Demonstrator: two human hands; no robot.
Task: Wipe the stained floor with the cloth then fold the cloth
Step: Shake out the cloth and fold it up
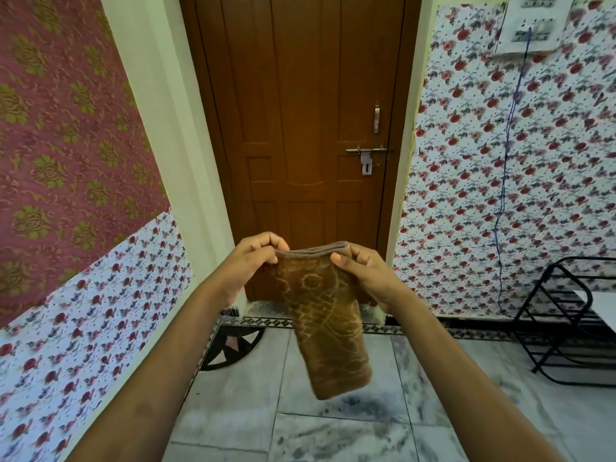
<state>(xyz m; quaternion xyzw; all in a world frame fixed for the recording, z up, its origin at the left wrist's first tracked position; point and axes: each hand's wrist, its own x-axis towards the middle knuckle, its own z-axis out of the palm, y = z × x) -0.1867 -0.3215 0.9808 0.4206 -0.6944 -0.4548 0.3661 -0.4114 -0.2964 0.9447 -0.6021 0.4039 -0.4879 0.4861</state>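
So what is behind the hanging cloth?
Behind the cloth, pinched at its top corners by the left hand and right hand, are the wooden door, its threshold and the marble floor. The door's bottom middle is covered.

Cloth [325,315] between hands, before door [300,128]; rack [566,328] right.

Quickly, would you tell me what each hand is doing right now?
Left hand: pinching the folded brown cloth at its top corner.
Right hand: pinching the other top corner.
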